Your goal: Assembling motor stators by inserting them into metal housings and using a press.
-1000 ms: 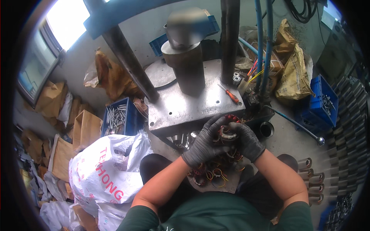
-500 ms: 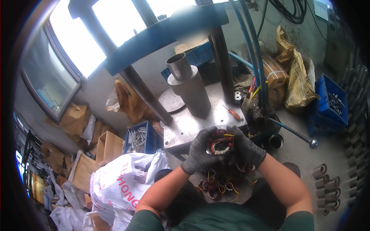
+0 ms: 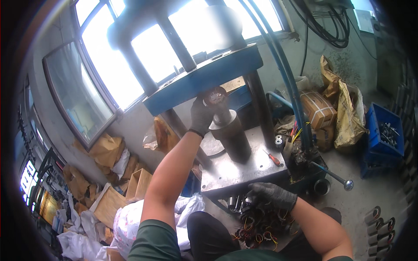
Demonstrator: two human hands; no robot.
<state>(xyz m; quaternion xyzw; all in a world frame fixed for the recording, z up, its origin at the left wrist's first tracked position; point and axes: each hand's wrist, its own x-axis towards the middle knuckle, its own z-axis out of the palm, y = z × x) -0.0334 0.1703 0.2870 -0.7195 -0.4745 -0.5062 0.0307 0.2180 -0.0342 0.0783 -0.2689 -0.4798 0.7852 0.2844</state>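
My gloved left hand [image 3: 202, 114] is raised at the press, its fingers round the side of a wound stator [image 3: 216, 96]. The stator sits at the top of the stepped metal cylinder [image 3: 234, 141], which stands upright on the steel press plate [image 3: 217, 179]. My gloved right hand [image 3: 273, 195] is low, just off the plate's front edge, its fingers bent together. Something shiny shows at its fingertips, too small to name. Below it lies a pile of wound stators [image 3: 261, 222] with red and yellow wires. Short metal cylinders [image 3: 234, 202] sit beside the pile.
The blue press crosshead [image 3: 204, 78] spans above my left hand, between dark columns. A screwdriver [image 3: 273, 159] lies on the plate. A lever with a round knob [image 3: 348, 185] juts out at the right. Blue bins [image 3: 383, 150], a white bag [image 3: 130, 222] and metal sleeves [image 3: 378, 230] stand around.
Both hands were together over the pile around a stator. My left hand has gone up and forward with a stator to the cylinder's top; my right hand has dropped lower. The view has tilted up.
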